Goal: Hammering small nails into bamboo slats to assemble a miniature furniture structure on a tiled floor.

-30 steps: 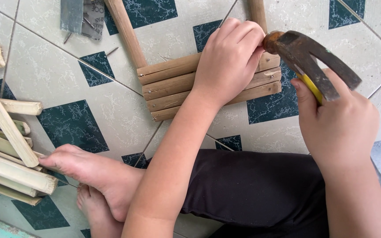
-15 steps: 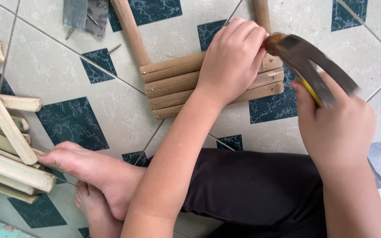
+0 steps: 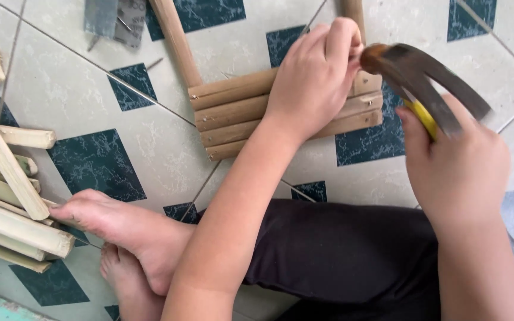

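- Head view, against the earlier frames: the left hand (image 3: 316, 74) has lifted its fingers a little, the knuckles now higher over the top slat, and the claw hammer (image 3: 417, 77) has its rusty head a touch nearer to those fingertips. The bamboo panel (image 3: 239, 116) lies in the same spot on the floor.
- The left hand is curled narrow, fingertips pinched together at the right end of the top slat, right beside the hammer's face. What it pinches is too small to make out. Its palm covers the middle of the panel.
- The right hand (image 3: 459, 172) is wrapped tight around the yellow handle of the claw hammer, the dark head raised and tilted toward the left hand, not touching the wood as far as I can tell.
- The bamboo panel is four split slats side by side under the left hand, with small nail heads at the ends, fixed across two long rails that run up past the fingers.
- Left of the left forearm, bare feet (image 3: 126, 238) rest on the floor, and further left is a pile of split bamboo strips (image 3: 7, 208).
- Well above and left of the hands lie grey sheets of sandpaper (image 3: 114, 21) with loose nails (image 3: 153, 63) close by.
- The tiled floor (image 3: 78, 107) is pale with dark teal squares. Dark trousers (image 3: 340, 255) cover the lap between the two forearms.
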